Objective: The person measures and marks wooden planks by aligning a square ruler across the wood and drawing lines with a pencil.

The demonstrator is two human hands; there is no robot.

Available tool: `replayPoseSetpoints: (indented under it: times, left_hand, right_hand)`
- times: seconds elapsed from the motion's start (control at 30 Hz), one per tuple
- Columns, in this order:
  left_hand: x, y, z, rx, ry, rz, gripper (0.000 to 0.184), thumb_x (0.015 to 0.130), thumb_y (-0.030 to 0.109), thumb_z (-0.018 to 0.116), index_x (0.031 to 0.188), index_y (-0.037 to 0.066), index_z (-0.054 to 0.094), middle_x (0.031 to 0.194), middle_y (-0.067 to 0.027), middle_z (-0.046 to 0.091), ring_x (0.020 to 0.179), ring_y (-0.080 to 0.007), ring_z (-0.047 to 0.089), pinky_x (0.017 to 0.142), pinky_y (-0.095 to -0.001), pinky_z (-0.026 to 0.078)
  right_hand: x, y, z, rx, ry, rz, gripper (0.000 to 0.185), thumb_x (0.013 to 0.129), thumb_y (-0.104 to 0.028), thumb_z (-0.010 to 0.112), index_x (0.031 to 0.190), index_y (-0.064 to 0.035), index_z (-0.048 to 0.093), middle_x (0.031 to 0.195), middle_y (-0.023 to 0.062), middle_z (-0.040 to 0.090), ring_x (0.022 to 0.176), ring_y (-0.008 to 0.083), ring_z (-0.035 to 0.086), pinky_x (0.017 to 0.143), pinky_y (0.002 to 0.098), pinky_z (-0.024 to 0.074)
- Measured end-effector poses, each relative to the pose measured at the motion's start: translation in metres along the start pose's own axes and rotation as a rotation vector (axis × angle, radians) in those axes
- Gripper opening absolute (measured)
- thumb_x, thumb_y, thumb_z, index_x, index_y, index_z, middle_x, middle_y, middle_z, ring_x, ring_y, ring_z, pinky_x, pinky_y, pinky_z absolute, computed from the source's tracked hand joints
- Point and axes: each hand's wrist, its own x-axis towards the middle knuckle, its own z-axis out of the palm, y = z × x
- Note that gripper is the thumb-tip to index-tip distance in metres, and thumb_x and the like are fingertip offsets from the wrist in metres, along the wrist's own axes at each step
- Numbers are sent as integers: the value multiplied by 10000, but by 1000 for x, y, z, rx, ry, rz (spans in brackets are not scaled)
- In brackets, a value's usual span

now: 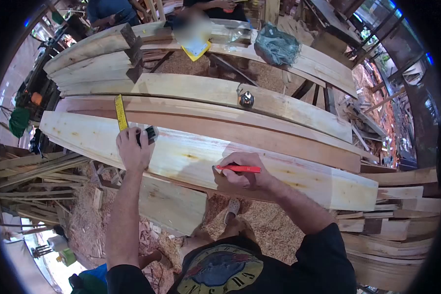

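Note:
A pale plank (191, 156) lies across in front of me, with a few brownish knots on its face. My left hand (134, 149) is closed around the dark stock of a try square (121, 113), near the plank's far edge. The square's yellow marked blade points away from me over the boards behind. My right hand (244, 169) rests over the middle of the plank, its fingers pinching a red pencil (245, 169). The pencil's tip points left, close to the wood; whether it touches cannot be made out.
A small dark tool (246, 99) sits on a board behind. Farther back are a crumpled plastic bag (278, 45), a yellow-edged item (197, 50) and two people. Thick beams (93, 61) stand far left, stacked boards (392, 230) at right. Shavings (274, 228) cover the floor.

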Motion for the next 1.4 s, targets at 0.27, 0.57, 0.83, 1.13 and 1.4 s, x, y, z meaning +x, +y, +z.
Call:
replayPoseSetpoints:
  times: [0.27, 0.57, 0.83, 1.13, 1.4]
  left_hand:
    - [2, 4, -1, -41, 35, -9, 208, 993, 234, 634, 1085, 49, 657, 1105, -184, 617, 1097, -416, 557, 988, -552, 449]
    - [3, 2, -1, -38, 25, 0, 199, 989, 221, 643, 1091, 51, 659, 1097, -182, 616, 1092, -410, 561, 985, -547, 453]
    - [3, 1, 0, -35, 27, -10, 192, 984, 211, 648, 1093, 53, 660, 1103, -176, 620, 1097, -408, 563, 996, -543, 449]
    - [2, -1, 0, -38, 24, -8, 205, 981, 217, 640, 1097, 48, 657, 1101, -177, 624, 1098, -410, 563, 997, -545, 444]
    - [2, -1, 0, -49, 18, -5, 201, 977, 200, 639, 1101, 44, 658, 1101, -180, 621, 1102, -407, 560, 999, -542, 444]
  right_hand:
    - [7, -18, -6, -167, 54, -107, 118, 935, -145, 722, 1017, -60, 733, 853, 118, 729, 780, 268, 717, 733, 372, 575]
    - [6, -11, -9, -45, -36, -59, 126, 923, -150, 722, 1007, -56, 729, 857, 121, 730, 774, 271, 713, 732, 368, 577]
    - [3, -8, -10, 44, -92, 25, 157, 915, -139, 742, 1014, -17, 737, 883, 131, 743, 796, 275, 721, 736, 350, 576]
    - [-2, 3, 0, -119, 147, -64, 153, 896, -129, 751, 1019, -40, 736, 904, 139, 742, 828, 290, 745, 737, 373, 586]
    - [-7, 10, -2, -144, 204, -87, 160, 827, -89, 763, 977, -65, 714, 836, 118, 701, 753, 290, 709, 678, 395, 564]
